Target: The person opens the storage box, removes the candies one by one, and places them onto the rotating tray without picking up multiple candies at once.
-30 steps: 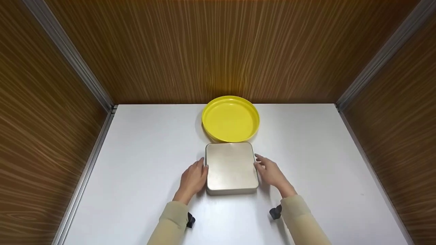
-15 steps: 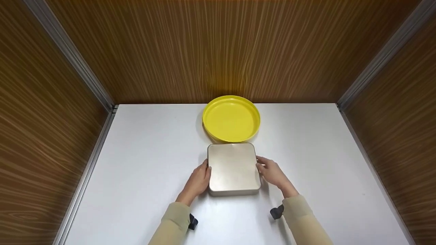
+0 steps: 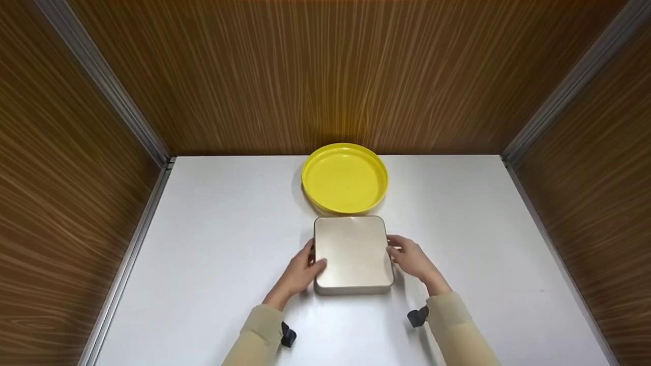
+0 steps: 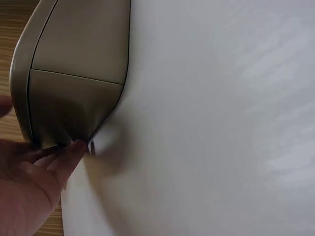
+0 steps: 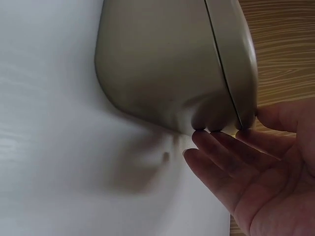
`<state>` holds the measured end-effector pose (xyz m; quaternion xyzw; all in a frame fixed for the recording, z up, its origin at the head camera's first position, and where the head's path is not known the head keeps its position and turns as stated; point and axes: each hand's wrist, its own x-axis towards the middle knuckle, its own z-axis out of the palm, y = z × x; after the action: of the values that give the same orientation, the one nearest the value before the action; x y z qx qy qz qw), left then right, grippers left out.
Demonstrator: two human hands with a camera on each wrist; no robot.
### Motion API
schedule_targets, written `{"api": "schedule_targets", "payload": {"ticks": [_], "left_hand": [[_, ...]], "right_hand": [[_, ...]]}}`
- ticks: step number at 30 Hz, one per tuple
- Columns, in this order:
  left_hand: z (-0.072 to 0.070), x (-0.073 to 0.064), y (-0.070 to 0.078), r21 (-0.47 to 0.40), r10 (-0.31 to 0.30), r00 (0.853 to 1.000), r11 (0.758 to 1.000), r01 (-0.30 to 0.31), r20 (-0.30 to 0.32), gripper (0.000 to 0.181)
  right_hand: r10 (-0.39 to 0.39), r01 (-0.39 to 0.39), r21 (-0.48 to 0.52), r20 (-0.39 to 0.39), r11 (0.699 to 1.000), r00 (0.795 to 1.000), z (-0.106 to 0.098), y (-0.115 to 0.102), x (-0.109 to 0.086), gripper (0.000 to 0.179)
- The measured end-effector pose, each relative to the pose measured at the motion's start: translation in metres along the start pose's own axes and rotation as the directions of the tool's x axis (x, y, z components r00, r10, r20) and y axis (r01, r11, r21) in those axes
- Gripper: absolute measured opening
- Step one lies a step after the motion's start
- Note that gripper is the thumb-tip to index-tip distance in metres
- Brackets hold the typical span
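A lidded rectangular metal tin with rounded corners sits on the white table, flat silvery lid upward. My left hand is at its left side: the thumb lies over the lid's edge, and the fingertips touch the side wall in the left wrist view, which shows the tin and its seam. On the other side, my right hand touches the wall with fairly straight fingers, the thumb near the lid's rim. The inside of the tin is hidden.
Just behind the tin lies a round yellow tray with a raised rim. Wood-grain panels enclose the white table at the back and both sides, with metal strips at the corners. Each sleeve cuff has a black wrist device.
The tin has shifted slightly right and toward me, with both hands moving along. My left thumb has come up from the side onto the lid. The yellow tray has stayed put.
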<state>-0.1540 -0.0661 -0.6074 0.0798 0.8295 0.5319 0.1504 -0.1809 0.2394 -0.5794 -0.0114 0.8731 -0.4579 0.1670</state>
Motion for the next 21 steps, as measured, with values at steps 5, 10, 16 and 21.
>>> {"api": "schedule_targets", "payload": {"ticks": [5, 10, 16, 21], "left_hand": [[0.004, -0.008, -0.011, -0.027, 0.038, 0.995, 0.999, -0.036, 0.089, 0.135], [0.009, -0.015, -0.015, 0.003, 0.107, 0.990, 0.994, -0.108, 0.087, 0.142], [0.012, -0.021, -0.015, -0.005, 0.114, 0.993, 0.993, -0.114, 0.027, 0.135], [0.013, -0.023, -0.015, 0.020, 0.106, 0.994, 0.994, -0.106, 0.000, 0.132]], "right_hand": [[0.002, -0.002, -0.021, 0.000, 1.000, 1.000, -0.001, -0.003, 0.000, 0.044], [0.008, -0.010, -0.100, -0.026, 0.995, 1.000, -0.005, -0.010, 0.000, 0.048], [0.069, -0.088, -0.194, -0.103, 0.977, 0.992, -0.010, -0.029, 0.006, 0.051], [0.047, -0.079, -0.290, -0.117, 0.954, 0.992, -0.007, -0.053, 0.011, 0.047]]}}
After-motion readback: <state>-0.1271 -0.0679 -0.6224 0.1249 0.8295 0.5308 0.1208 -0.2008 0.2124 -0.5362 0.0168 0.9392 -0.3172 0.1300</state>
